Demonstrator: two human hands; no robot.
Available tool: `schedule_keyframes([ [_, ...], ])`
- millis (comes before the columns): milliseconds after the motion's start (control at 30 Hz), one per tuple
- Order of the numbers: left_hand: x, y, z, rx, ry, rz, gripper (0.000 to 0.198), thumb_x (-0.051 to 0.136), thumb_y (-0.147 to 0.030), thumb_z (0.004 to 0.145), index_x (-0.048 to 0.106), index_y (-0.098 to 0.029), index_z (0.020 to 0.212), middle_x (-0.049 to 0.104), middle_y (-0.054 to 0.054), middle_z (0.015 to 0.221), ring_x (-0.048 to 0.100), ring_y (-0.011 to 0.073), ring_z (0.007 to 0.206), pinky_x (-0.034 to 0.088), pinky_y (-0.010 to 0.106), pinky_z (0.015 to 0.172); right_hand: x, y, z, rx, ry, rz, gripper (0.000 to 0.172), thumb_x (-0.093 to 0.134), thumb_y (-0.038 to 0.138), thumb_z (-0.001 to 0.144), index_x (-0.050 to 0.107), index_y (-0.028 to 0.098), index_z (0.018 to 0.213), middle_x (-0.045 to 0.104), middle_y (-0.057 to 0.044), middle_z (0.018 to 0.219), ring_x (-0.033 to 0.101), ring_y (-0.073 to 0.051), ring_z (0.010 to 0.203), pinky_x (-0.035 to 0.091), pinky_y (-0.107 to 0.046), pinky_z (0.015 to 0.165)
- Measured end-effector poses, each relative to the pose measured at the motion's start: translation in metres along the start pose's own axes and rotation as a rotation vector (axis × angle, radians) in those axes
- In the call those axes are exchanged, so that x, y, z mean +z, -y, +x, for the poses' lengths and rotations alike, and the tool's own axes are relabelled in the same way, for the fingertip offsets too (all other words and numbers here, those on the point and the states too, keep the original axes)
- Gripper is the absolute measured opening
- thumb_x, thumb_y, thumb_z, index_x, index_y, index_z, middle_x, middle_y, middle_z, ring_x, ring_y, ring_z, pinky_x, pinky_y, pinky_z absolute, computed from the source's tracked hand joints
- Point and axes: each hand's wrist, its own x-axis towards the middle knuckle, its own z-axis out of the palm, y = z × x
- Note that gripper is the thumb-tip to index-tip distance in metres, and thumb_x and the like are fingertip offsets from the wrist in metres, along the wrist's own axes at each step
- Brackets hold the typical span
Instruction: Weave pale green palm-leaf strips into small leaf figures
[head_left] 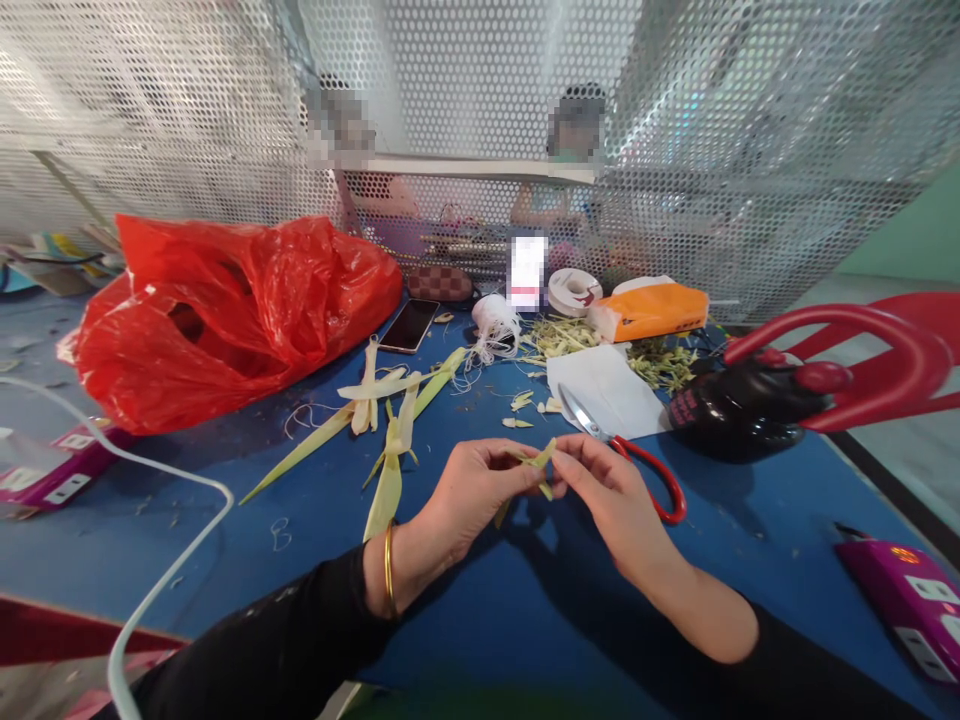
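Observation:
Between my two hands is a small pale green leaf strip (541, 462), folded or knotted; its exact shape is partly hidden by fingers. My left hand (480, 490) pinches it from the left, thumb and forefinger pressed together, with a gold bangle on the wrist. My right hand (611, 500) pinches its other end. Scissors with red handles (664, 490) lie just beyond my right hand, blades partly on a white paper (615, 385). Left of my hands lie leaf pieces tied into crossed shapes (390, 450), some with long pale green blades.
A red plastic bag (240, 310) fills the back left. Behind the hands are a phone (410, 326), white thread (495, 322), a ribbon spool (574, 292), an orange packet (651, 308) and leaf scraps (562, 337). At right stand a black bottle (739, 415) and a purple power strip (904, 600); a white cable (187, 555) curves left.

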Motion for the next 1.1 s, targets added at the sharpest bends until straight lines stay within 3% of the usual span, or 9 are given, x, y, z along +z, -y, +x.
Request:
schedule_keyframes([
  [267, -0.002, 0.010, 0.001, -0.047, 0.049, -0.006, 0.022, 0.073, -0.036, 0.071, 0.073, -0.014, 0.071, 0.066, 0.005, 0.068, 0.055, 0.0119, 0.061, 0.042, 0.022, 0.060, -0.002, -0.002, 0.000, -0.041, -0.016, -0.025, 0.022, 0.061, 0.034, 0.084, 0.056, 0.019, 0.069, 0.054, 0.003, 0.061, 0.054, -0.013, 0.059, 0.045, -0.025, 0.057],
  [467, -0.001, 0.011, 0.002, -0.058, 0.076, 0.043, 0.018, 0.076, -0.035, 0.066, 0.074, -0.017, 0.070, 0.066, 0.004, 0.068, 0.053, 0.0121, 0.060, 0.042, 0.024, 0.060, -0.003, -0.007, 0.000, -0.083, -0.039, -0.114, 0.024, 0.058, 0.031, 0.086, 0.053, 0.019, 0.066, 0.050, 0.003, 0.058, 0.050, -0.013, 0.055, 0.042, -0.025, 0.053],
  [633, 0.000, 0.012, -0.001, -0.078, 0.064, 0.128, 0.014, 0.072, -0.030, 0.066, 0.072, -0.016, 0.064, 0.059, 0.000, 0.057, 0.048, 0.0112, 0.055, 0.036, 0.024, 0.056, -0.005, -0.004, 0.001, -0.144, 0.007, -0.259, 0.011, 0.063, 0.029, 0.082, 0.061, 0.019, 0.087, 0.063, -0.003, 0.082, 0.060, -0.018, 0.077, 0.049, -0.030, 0.068],
  [700, 0.001, 0.013, -0.003, -0.087, 0.078, 0.163, 0.014, 0.070, -0.028, 0.065, 0.069, -0.016, 0.059, 0.055, -0.001, 0.053, 0.045, 0.0105, 0.053, 0.033, 0.024, 0.054, -0.005, -0.002, 0.000, -0.222, 0.035, -0.327, 0.008, 0.065, 0.026, 0.080, 0.063, 0.020, 0.085, 0.063, -0.004, 0.086, 0.060, -0.020, 0.081, 0.049, -0.032, 0.072],
  [900, 0.001, 0.015, -0.003, -0.094, 0.094, 0.225, 0.016, 0.069, -0.030, 0.067, 0.073, -0.015, 0.071, 0.059, 0.000, 0.059, 0.046, 0.0109, 0.055, 0.033, 0.024, 0.054, -0.003, -0.003, 0.000, -0.265, 0.035, -0.324, 0.012, 0.059, 0.020, 0.085, 0.061, 0.020, 0.072, 0.061, -0.001, 0.074, 0.059, -0.017, 0.072, 0.046, -0.029, 0.067],
  [1100, 0.002, 0.014, -0.004, -0.049, 0.175, 0.333, 0.019, 0.062, -0.032, 0.074, 0.068, -0.015, 0.067, 0.055, -0.002, 0.057, 0.043, 0.0095, 0.053, 0.031, 0.022, 0.051, -0.003, -0.005, -0.003, -0.226, 0.015, -0.353, 0.016, 0.054, 0.022, 0.087, 0.055, 0.019, 0.072, 0.057, 0.000, 0.071, 0.054, -0.016, 0.068, 0.043, -0.027, 0.063],
])
